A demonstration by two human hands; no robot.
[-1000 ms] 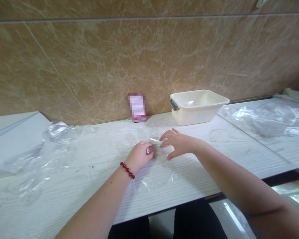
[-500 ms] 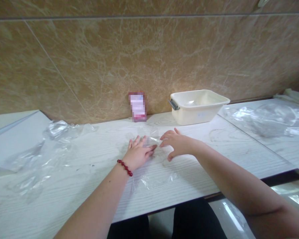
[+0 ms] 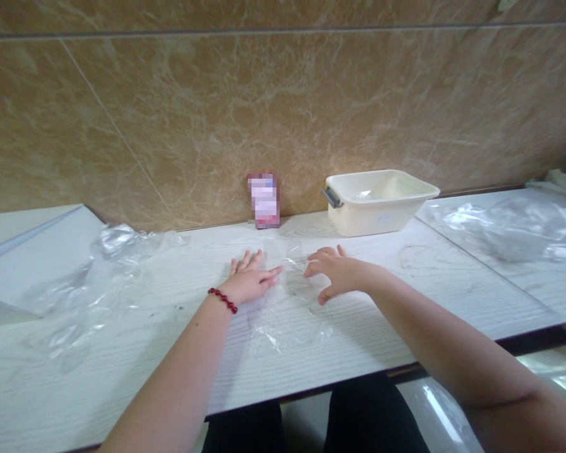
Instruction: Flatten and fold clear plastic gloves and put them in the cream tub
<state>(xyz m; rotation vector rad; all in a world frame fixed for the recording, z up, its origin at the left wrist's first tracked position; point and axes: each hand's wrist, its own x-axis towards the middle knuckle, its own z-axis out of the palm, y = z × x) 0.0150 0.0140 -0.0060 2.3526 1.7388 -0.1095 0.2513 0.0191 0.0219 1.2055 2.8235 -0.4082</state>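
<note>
A clear plastic bag (image 3: 287,321) lies flat on the white wood-grain table in front of me, its edges faint. At its left edge my left hand (image 3: 249,282), with a red bead bracelet (image 3: 223,300) at the wrist, rests with the fingers spread and holds nothing. My right hand (image 3: 334,274) is over the bag's right side, fingers apart and slightly curved, with nothing in its grasp. Whether its fingertips touch the plastic I cannot tell.
Against the tiled wall leans a blurred phone-like object (image 3: 265,200). A cream plastic bin (image 3: 377,211) with a grey latch stands right of it. Clear plastic bags lie left (image 3: 87,296) and right (image 3: 523,226). The table's front edge is near my legs.
My left hand has slid to the left, away from the right one, across the plastic. The right hand has hardly moved. The view has shifted slightly.
</note>
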